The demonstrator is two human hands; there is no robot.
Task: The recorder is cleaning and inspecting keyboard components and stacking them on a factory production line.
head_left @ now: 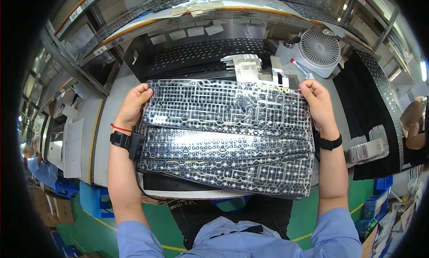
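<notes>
A clear keyboard membrane sheet [223, 101], printed with a grid of pale traces and dark dots, spans the space between my hands. My left hand [135, 102] is closed, thumb and fingers pinching its far left corner. At the far right corner, my right hand [320, 105] pinches the same sheet. Below and nearer to me lie more membrane sheets [232, 175], fanned over each other at slight angles; bright glare covers part of them. A black flat sheet [178, 183] shows under this pile at the table's front edge.
Black perforated plates [210, 54] are stacked behind, with paper label strips [246, 68] beside them. A white fan [319, 50] and a marker pen [299, 67] stand back right. Bundled tags [368, 148] lie on black sheets at right. Another person's arm [415, 128] appears far right.
</notes>
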